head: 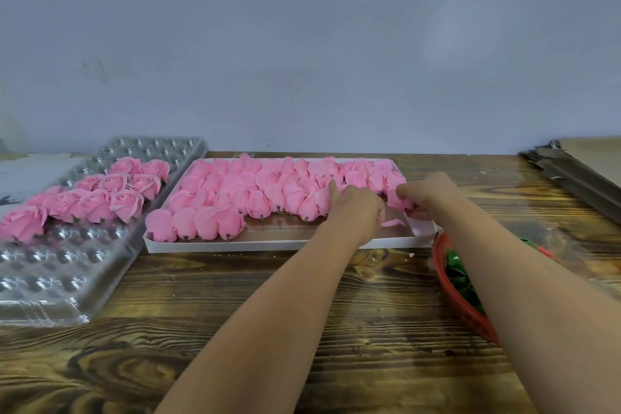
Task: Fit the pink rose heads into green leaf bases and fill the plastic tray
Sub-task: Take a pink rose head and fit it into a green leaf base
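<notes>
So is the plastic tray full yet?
No. The plastic tray holds roses only across its middle; near and far pockets sit empty.

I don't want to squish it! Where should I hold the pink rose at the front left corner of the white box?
Probably by the firm lower end of the rose head, near its small dark stub. It lies stub toward you in the white box, so come from the near side, fingers either side, sparing the soft petals.

Pink rose heads (255, 191) packed in white box (268, 243); finished roses (97, 200) fill far part of clear plastic tray (64, 279); green leaf bases (462, 279) in red basket (470, 318).
</notes>
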`<state>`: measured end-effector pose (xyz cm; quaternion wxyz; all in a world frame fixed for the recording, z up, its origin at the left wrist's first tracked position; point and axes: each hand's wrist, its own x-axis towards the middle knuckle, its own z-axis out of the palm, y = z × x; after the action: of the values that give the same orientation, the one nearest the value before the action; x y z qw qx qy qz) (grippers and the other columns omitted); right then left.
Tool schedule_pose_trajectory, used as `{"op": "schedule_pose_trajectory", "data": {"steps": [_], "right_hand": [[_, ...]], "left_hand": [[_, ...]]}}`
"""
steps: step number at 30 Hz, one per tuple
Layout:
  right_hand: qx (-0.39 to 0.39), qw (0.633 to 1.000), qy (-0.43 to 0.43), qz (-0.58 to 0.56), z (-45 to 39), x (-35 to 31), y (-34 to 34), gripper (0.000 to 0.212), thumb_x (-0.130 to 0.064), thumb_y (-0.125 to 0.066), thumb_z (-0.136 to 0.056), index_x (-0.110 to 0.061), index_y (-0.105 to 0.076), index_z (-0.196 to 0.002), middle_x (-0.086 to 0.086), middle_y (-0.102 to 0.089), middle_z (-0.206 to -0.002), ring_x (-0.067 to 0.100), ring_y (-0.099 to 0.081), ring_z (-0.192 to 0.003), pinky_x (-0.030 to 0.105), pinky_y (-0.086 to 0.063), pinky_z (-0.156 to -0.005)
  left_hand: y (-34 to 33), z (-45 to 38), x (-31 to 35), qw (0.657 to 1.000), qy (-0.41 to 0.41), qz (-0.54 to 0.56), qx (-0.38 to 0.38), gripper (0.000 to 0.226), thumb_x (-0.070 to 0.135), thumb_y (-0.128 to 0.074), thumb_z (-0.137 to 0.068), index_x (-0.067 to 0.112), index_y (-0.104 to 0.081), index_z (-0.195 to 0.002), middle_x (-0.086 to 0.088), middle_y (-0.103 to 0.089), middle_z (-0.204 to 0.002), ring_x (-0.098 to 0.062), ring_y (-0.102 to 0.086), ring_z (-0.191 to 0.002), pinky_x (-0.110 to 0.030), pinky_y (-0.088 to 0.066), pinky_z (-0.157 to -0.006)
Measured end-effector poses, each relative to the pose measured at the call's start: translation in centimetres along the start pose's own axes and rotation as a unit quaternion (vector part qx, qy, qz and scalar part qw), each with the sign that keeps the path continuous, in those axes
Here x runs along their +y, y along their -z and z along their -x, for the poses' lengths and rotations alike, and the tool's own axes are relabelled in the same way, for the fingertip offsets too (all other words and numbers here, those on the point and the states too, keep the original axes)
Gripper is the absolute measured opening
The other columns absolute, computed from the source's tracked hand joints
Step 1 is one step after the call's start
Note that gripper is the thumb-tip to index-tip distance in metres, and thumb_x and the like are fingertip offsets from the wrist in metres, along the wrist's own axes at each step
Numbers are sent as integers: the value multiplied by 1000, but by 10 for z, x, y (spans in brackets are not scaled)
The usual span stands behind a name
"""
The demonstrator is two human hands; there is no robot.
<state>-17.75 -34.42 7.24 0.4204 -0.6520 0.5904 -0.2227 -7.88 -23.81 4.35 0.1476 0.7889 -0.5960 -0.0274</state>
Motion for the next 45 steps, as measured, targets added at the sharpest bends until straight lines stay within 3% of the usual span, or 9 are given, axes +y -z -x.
{"op": "schedule_pose_trajectory", "data": {"steps": [12, 15, 17, 19, 22, 27, 34, 40, 45], "right_hand": [[-46, 995, 2, -87, 13, -4, -4, 11, 3, -66, -74, 7, -68, -84, 18, -67, -76, 29, -69, -73, 48, -61, -82], [-55, 992, 25, -113, 31, -9, -8, 9, 0, -66, -75, 4, -65, -84, 16, -65, -76, 25, -68, -67, 35, -63, -70], [-64, 988, 44, -130, 48, -11, -14, 5, 0, -65, -78, -2, -61, -75, 12, -63, -69, 17, -66, -52, 26, -57, -55], [-86, 982, 63, -155, 62, -8, -24, 11, -3, -65, -80, -4, -60, -71, 16, -63, -70, 20, -68, -58, 33, -57, -67], [-128, 969, 83, -194, 86, 1, -41, 15, -8, -67, -82, 7, -69, -80, 24, -71, -82, 30, -74, -88, 41, -57, -93], [-157, 947, 86, -267, 116, 15, -73, 10, -5, -69, -85, -5, -72, -75, 21, -74, -89, 22, -74, -86, 22, -59, -70], [-174, 932, 114, -296, 136, 27, -95, 19, -9, -72, -88, 4, -69, -101, 25, -71, -97, 28, -71, -92, 37, -59, -90], [-186, 920, 133, -317, 147, 34, -100, 10, -8, -70, -89, -5, -74, -99, 21, -74, -97, 24, -70, -88, 39, -56, -91], [-243, 886, 98, -382, 149, 37, -97, 15, -6, -66, -92, -5, -75, -104, 18, -75, -101, 22, -71, -98, 25, -58, -86]], "left_hand": [[3, 25, -20, 992, -27, 94, 74, 18, 19, -68, -93, 24, -78, -106, 0, -63, -135, -23, -47, -135, -53, -14, -123], [8, 48, -33, 960, -8, 200, 195, 18, 12, -63, -95, 16, -78, -102, 7, -70, -112, -11, -60, -106, -24, -47, -96], [13, 66, -39, 930, 54, 294, 215, 18, 15, -62, -98, 19, -76, -107, 19, -64, -100, 6, -56, -89, -3, -40, -77], [18, 80, -44, 898, 99, 375, 206, 16, 18, -63, -97, 29, -75, -97, 28, -66, -83, 15, -59, -81, 1, -43, -70], [24, 99, -50, 852, 144, 469, 181, 14, 26, -68, -95, 37, -74, -91, 24, -73, -83, 7, -68, -87, -9, -52, -82], [25, 118, -63, 806, 175, 550, 130, 35, 24, -71, -93, 46, -74, -66, 16, -75, -81, -12, -73, -94, -24, -60, -86], [21, 131, -75, 740, 213, 626, 129, 24, 23, -76, -91, 17, -73, -114, 8, -79, -88, -4, -74, -88, -16, -58, -74], [16, 136, -78, 720, 220, 637, 167, 37, 16, -82, -85, 22, -66, -117, -1, -74, -108, -12, -73, -98, -19, -59, -74], [15, 140, -78, 693, 217, 674, 139, 11, 16, -83, -84, 23, -79, -91, 4, -80, -89, -9, -76, -84, -17, -58, -71]]}}
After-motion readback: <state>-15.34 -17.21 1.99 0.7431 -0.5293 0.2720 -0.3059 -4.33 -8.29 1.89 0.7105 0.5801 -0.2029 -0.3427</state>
